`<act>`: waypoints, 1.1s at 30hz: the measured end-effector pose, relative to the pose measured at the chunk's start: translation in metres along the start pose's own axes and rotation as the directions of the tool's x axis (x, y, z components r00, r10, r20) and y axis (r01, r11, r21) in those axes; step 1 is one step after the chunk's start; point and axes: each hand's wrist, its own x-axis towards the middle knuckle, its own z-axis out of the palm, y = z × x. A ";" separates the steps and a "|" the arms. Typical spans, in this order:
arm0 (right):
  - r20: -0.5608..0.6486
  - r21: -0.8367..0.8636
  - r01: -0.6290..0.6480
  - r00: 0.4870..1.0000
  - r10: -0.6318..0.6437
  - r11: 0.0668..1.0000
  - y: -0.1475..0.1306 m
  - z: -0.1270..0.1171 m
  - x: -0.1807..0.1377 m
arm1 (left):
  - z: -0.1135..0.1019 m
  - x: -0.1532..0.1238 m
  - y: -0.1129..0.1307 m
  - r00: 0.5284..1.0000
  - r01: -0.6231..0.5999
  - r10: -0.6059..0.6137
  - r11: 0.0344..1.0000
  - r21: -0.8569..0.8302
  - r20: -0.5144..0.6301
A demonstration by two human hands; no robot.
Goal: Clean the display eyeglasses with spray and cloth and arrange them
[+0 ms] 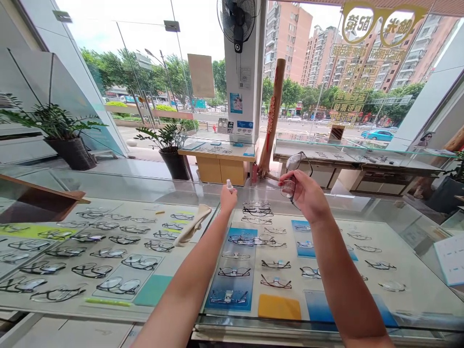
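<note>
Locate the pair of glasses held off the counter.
In the head view, the held glasses are just right of centre in the right hand, to the right of the white-nozzled bottle in the left hand.

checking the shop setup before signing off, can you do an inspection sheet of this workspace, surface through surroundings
surface: glass counter, rows of display frames beneath
job's things: eyeglasses raised above the counter, pale patches on lenses, droplets or glare, cannot tell; small bottle, white-topped
clutter: tan cloth; brown object, cut off at the left edge
hands: left hand around small bottle; right hand holding eyeglasses
cables: thin cords below wall fan
surroundings: potted plants, wooden post, blue car outside
</note>
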 end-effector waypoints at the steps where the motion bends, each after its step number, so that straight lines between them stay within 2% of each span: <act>1: 0.001 0.003 -0.003 1.000 0.003 1.000 0.000 0.000 0.000 | 0.002 -0.001 -0.005 1.000 0.004 -0.004 1.000 0.008 0.009; 11: 0.012 -0.016 -0.003 1.000 0.004 1.000 -0.001 0.004 -0.003 | 0.010 -0.007 -0.025 0.997 0.011 -0.019 0.995 0.099 0.074; 15: 0.033 -0.006 -0.002 0.999 0.002 1.000 -0.002 0.003 -0.006 | 0.013 -0.018 -0.020 0.997 -0.013 0.002 0.991 0.134 0.080; 18: 0.032 0.016 -0.004 0.999 0.004 1.000 0.001 -0.005 -0.009 | 0.005 -0.030 -0.009 0.998 -0.057 0.051 0.986 0.159 0.041; 20: 0.014 0.018 -0.015 1.000 0.015 1.000 0.008 -0.013 -0.014 | -0.011 -0.040 -0.002 0.995 -0.099 0.098 0.972 0.213 0.018; 23: -0.013 -0.013 -0.057 0.998 0.057 0.998 0.028 -0.027 -0.030 | -0.047 -0.057 0.001 0.988 -0.153 0.148 0.883 0.443 0.046; 26: -0.040 -0.016 -0.101 0.994 0.101 0.995 0.051 -0.037 -0.048 | -0.088 -0.068 -0.005 0.998 -0.067 0.042 0.795 0.603 0.055; 29: -0.047 0.013 -0.125 0.991 0.125 0.992 0.068 -0.041 -0.059 | -0.122 -0.071 -0.014 0.993 0.062 -0.110 0.816 0.575 0.049; 33: -0.035 0.032 -0.135 0.990 0.136 0.990 0.079 -0.039 -0.067 | -0.152 -0.071 -0.020 0.979 0.115 -0.178 0.885 0.451 0.099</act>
